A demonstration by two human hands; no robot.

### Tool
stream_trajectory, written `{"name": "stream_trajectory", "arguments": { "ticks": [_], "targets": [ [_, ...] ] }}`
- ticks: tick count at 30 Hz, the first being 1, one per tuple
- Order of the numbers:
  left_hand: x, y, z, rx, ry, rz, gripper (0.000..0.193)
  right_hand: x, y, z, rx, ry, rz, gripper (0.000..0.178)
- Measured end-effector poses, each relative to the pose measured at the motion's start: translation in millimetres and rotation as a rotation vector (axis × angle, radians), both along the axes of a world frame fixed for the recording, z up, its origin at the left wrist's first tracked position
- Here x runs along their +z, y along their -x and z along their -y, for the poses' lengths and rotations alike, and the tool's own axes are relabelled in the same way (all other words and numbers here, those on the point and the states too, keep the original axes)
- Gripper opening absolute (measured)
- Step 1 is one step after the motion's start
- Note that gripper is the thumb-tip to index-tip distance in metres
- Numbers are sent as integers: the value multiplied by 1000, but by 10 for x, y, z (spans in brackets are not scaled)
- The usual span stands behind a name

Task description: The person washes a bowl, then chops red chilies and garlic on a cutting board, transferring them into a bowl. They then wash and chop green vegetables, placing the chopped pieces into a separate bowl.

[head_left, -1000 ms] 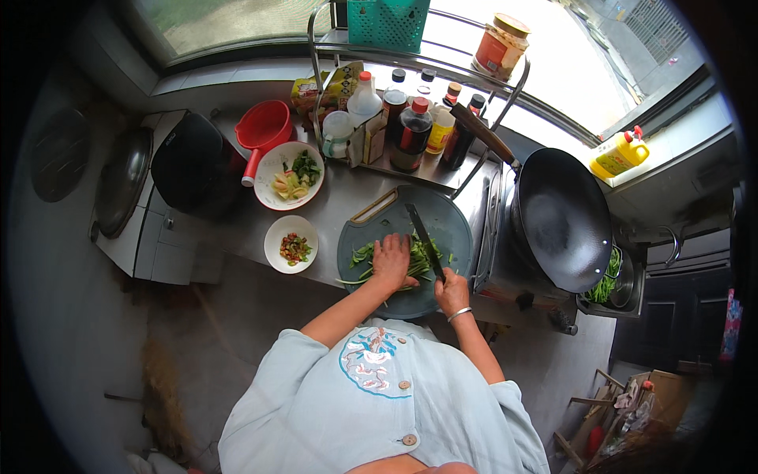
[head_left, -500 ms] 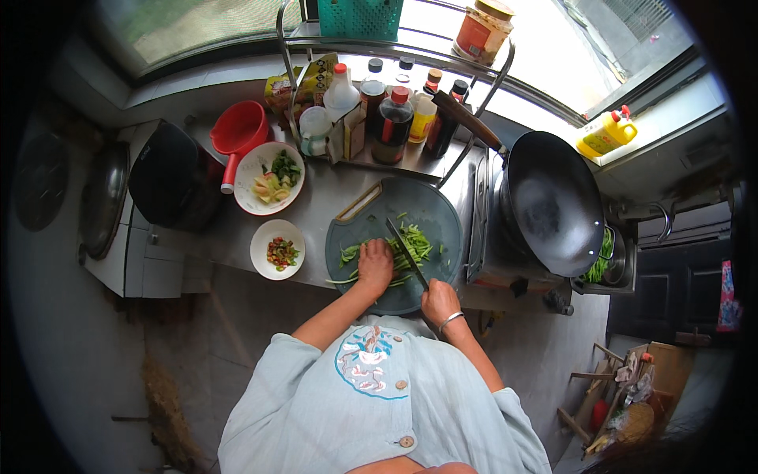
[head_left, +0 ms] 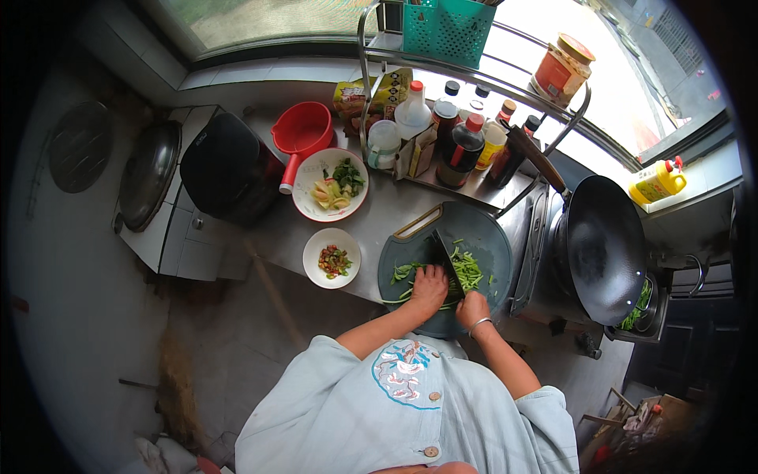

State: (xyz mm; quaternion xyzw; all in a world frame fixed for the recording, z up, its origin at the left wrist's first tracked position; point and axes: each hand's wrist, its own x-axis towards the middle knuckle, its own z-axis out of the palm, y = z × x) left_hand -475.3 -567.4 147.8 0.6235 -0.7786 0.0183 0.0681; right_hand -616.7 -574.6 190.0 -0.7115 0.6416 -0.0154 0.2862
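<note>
A round grey-green cutting board (head_left: 483, 227) lies at the counter's front edge. My right hand (head_left: 474, 307), with a bangle on the wrist, is closed round the handle of a kitchen knife (head_left: 448, 267). The knife's dark, broad blade stands among the greens and points away from me. Just left of the blade, my left hand (head_left: 429, 287) presses down on long green stems, fingers bent and bunched. Cut green stem pieces (head_left: 468, 273) are heaped right of the blade. A few leafy bits (head_left: 402, 272) lie left of my left hand.
Left of the board sit a bowl of chopped peppers (head_left: 341, 236) and a bowl of greens and pale slices (head_left: 316, 209). A red ladle (head_left: 303, 129) lies behind them. Bottles (head_left: 460, 152) line the back under a metal rack. At right, a black wok (head_left: 604, 245) rests on the stove.
The whole scene has shifted right and slightly down in the picture as my head turned. The blade now shows more of its broad side and stands closer to my left hand's fingers.
</note>
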Motion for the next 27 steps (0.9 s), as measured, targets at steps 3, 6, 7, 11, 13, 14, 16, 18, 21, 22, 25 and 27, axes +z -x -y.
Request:
{"name": "stream_trajectory", "arguments": {
  "ticks": [3, 6, 7, 11, 13, 14, 16, 18, 21, 22, 25, 27],
  "targets": [
    [-12, -25, -2, 27, -6, -22, 21, -1, -79, 5, -1, 48, 28, 15],
    [-48, -51, 0, 39, -50, -75, 30, -55, -51, 21, 22, 133, 44, 15],
    [-47, -76, 15, 37, -82, -101, 35, -78, -14, 40, 19, 148, 93, 15],
    [187, -151, -10, 24, -161, -393, 72, -57, 180, -26, -34, 191, 284, 18],
    [434, -217, -42, 8, -174, -459, 89, 74, 203, -132, -57, 274, 320, 16],
    [469, -264, -97, 18, -172, -452, 92, 235, 181, -169, -58, 264, 305, 15],
    [496, -324, -170, 37, -164, -429, 99, 486, 186, -285, -52, 245, 274, 13],
    [376, -330, -216, 71, -179, -388, 104, 614, 169, -368, -26, 229, 246, 13],
    [255, -226, -214, 103, -103, -313, 92, 585, 150, -506, -8, 200, 204, 15],
    [209, -205, -204, 115, -117, -294, 82, 605, 119, -531, -14, 147, 168, 17],
    [-29, -163, -184, 130, -34, -221, 52, 450, 100, -592, 17, 122, 128, 17],
    [-171, -179, -191, 126, 19, -204, 37, 437, 58, -555, 10, 88, 106, 15]
  ]
}}
